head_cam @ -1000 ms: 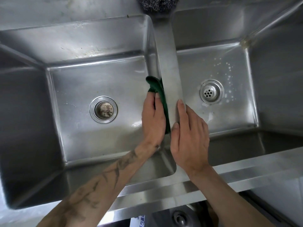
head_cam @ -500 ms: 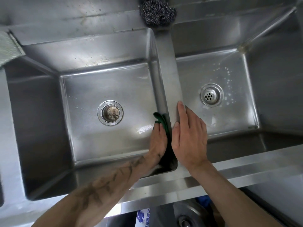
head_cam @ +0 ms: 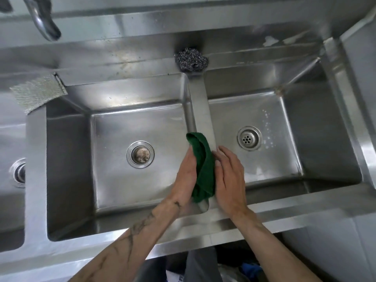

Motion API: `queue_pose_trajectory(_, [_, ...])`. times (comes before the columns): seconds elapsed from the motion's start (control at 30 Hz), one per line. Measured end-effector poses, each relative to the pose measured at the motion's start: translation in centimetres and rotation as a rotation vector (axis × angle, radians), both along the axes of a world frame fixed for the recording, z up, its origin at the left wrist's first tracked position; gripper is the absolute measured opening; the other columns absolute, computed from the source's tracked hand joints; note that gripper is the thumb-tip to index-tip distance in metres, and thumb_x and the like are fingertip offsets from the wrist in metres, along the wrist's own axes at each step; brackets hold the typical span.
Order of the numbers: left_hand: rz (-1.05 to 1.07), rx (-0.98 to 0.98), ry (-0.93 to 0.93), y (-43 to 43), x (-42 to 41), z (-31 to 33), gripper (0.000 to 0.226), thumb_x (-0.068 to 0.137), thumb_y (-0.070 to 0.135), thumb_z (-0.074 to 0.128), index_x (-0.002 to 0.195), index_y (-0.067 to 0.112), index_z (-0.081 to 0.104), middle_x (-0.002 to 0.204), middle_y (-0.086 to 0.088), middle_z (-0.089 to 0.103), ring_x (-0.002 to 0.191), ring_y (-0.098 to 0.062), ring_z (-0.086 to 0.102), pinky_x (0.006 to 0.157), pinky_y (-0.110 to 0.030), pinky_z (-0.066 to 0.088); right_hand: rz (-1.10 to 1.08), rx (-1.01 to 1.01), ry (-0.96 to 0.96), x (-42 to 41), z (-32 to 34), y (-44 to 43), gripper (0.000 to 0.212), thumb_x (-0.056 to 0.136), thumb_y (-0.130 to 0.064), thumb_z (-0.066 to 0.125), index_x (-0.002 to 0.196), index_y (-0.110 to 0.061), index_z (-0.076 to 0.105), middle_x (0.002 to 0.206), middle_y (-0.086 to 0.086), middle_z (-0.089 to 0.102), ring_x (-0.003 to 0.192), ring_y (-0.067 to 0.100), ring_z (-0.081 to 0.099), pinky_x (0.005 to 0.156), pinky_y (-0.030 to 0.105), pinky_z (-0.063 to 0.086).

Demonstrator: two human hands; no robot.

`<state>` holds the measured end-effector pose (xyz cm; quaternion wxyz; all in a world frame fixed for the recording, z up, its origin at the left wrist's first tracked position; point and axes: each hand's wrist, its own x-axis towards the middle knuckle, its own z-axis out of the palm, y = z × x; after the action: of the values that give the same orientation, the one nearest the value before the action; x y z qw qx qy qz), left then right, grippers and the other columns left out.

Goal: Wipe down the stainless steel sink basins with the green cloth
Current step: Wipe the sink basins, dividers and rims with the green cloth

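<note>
While the green cloth (head_cam: 203, 165) lay draped over the divider (head_cam: 200, 102) between two basins, we saw that the left hand (head_cam: 186, 176) had it. Its grip was clamped on the fabric from the 9 o'clock side, though the fingertips were hidden under the cloth. The right hand (head_cam: 231, 176) lay flat with straight fingers on the divider's 3 o'clock side, touching the cloth's edge and holding nothing.

The cloth's long axis ran from 12 to 6 o'clock, along the divider. Its folded end poked out past the fingers toward 12, and its lower end hung at the front corner by the wrist. We judged that the coming stroke turned on this: the left hand was the nearer one and already on the cloth. From the grip, the bare floor of the middle basin (head_cam: 114, 139) opened at 9 o'clock and the right basin (head_cam: 270, 159) at 3 o'clock, beyond the flat hand.

We counted:
- one green cloth and two hands;
- two whole basins and a slice of a third basin (head_cam: 10, 143) at the far 9 o'clock edge;
- three drains: the open drain (head_cam: 140, 154), the perforated strainer (head_cam: 249, 138) and the cut-off drain (head_cam: 19, 173);
- one steel-wool scourer (head_cam: 191, 61) at 12 o'clock on the back ledge;
- one tap spout (head_cam: 45, 27) at 11;
- one grey mesh cloth (head_cam: 37, 93) at 10.
</note>
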<state>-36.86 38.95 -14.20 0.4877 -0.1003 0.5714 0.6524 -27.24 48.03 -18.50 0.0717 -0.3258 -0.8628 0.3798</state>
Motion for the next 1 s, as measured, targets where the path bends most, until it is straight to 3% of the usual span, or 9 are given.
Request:
queue_pose_trajectory(0.1, [0.016,0.084,-0.140,1.5,1.2,2.1,0.082,0.092,0.079,0.040,0.143,0.020,0.067,0.139,-0.014,0.071,0.133,-0.026,0.066,0.121,-0.049,0.048,-0.174,-0.377,0.103,0.5,2.2,0.3,0.043,0.111,-0.042,0.030,0.131,-0.024,0.064,0.126,-0.009,0.067,0.120,0.008,0.060,0.105,0.032,0.047])
queue_pose_trajectory(0.17, [0.004,0.108,-0.117,3.1,2.0,3.4,0.077,0.091,0.079,0.044,0.142,0.026,0.068,0.138,-0.005,0.073,0.130,-0.019,0.069,0.117,-0.041,0.051,-0.285,-0.656,0.170,0.7,3.5,1.4,0.041,0.109,-0.052,0.034,0.122,-0.028,0.064,0.104,-0.009,0.071,0.100,0.010,0.068,0.086,0.029,0.054])
queue_pose_trajectory(0.23, [-0.016,0.073,-0.009,5.1,2.4,3.8,0.062,0.094,0.067,0.056,0.141,0.028,0.066,0.134,0.001,0.075,0.125,-0.015,0.071,0.115,-0.040,0.053,-0.314,-0.738,0.172,1.0,4.0,3.4,0.032,0.111,-0.051,0.037,0.122,-0.035,0.062,0.103,-0.012,0.072,0.097,0.008,0.071,0.080,0.026,0.057])
queue_pose_trajectory(0.33, [0.015,-0.003,0.073,8.7,2.8,2.9,0.039,0.102,0.044,0.067,0.137,0.027,0.068,0.126,0.004,0.078,0.120,-0.015,0.073,0.109,-0.038,0.057,-0.256,-0.607,0.135,1.0,4.1,7.4,0.021,0.112,-0.038,0.042,0.122,-0.039,0.061,0.104,-0.021,0.071,0.096,0.000,0.069,0.078,0.015,0.054])
queue_pose_trajectory(0.47, [0.082,-0.227,0.298,13.2,2.7,0.3,0.011,0.108,0.037,0.062,0.112,0.035,0.072,0.107,0.006,0.080,0.099,-0.005,0.075,0.084,-0.019,0.060,-0.183,-0.364,0.071,0.0,2.5,13.2,0.017,0.112,-0.030,0.045,0.116,-0.026,0.061,0.097,-0.013,0.069,0.089,0.004,0.067,0.077,0.030,0.057])
queue_pose_trajectory(0.57, [0.145,-0.342,0.354,16.0,1.5,-1.5,0.017,0.110,0.032,0.057,0.121,0.026,0.070,0.111,0.002,0.077,0.104,-0.012,0.073,0.089,-0.028,0.062,-0.146,-0.343,0.042,-2.0,0.5,16.9,0.017,0.111,-0.028,0.046,0.115,-0.022,0.061,0.101,-0.005,0.068,0.092,0.013,0.066,0.082,0.044,0.057])
queue_pose_trajectory(0.67, [0.195,-0.430,0.345,17.7,-0.5,-2.5,0.026,0.111,0.025,0.055,0.134,0.017,0.063,0.115,0.001,0.072,0.110,-0.020,0.070,0.087,-0.026,0.058,-0.090,-0.381,0.047,-4.9,-2.1,19.1,0.019,0.112,-0.027,0.044,0.118,-0.021,0.061,0.100,-0.007,0.069,0.091,0.012,0.065,0.080,0.040,0.056])
queue_pose_trajectory(0.87, [0.215,-0.420,0.551,17.3,-3.1,-2.6,0.030,0.110,0.014,0.055,0.134,0.031,0.053,0.115,0.029,0.062,0.100,0.022,0.063,0.076,0.001,0.047,-0.100,-0.476,-0.025,-12.6,-10.5,22.4,0.018,0.110,-0.024,0.051,0.120,-0.015,0.062,0.105,0.003,0.071,0.101,0.031,0.068,0.092,0.049,0.055])
queue_pose_trajectory(1.0, [0.130,-0.581,0.893,14.2,-4.0,-3.3,0.028,0.109,0.014,0.057,0.135,0.019,0.061,0.121,0.011,0.068,0.110,-0.002,0.066,0.093,-0.014,0.050,-0.050,-0.376,-0.130,-14.0,-15.3,24.2,0.040,0.104,-0.024,0.063,0.142,-0.017,0.053,0.137,0.011,0.060,0.122,0.031,0.063,0.108,0.045,0.051])
